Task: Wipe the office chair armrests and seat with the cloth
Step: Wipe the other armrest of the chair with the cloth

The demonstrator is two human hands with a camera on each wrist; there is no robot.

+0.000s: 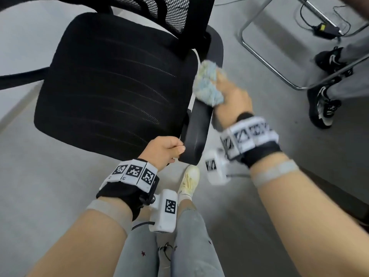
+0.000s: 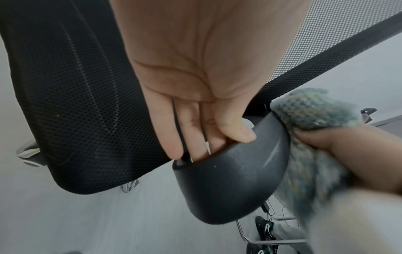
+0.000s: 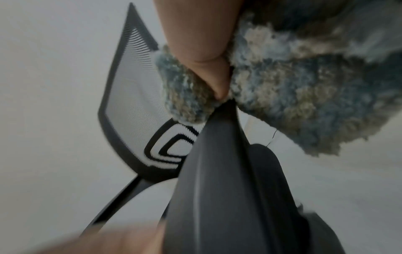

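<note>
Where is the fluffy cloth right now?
The cloth is in the right hand, pressed on the armrest beside the seat.

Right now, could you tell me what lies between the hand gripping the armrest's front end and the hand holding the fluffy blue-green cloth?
Only bare black plastic armrest lies between the left hand and the right hand with the cloth, clearest in the head view.

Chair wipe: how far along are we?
Done: nothing provably; no surface shows a wiped mark. In hand: right hand grips the cloth against the near armrest, left hand gripping its front end. Left: the seat and far armrest, neither touched now.
</note>
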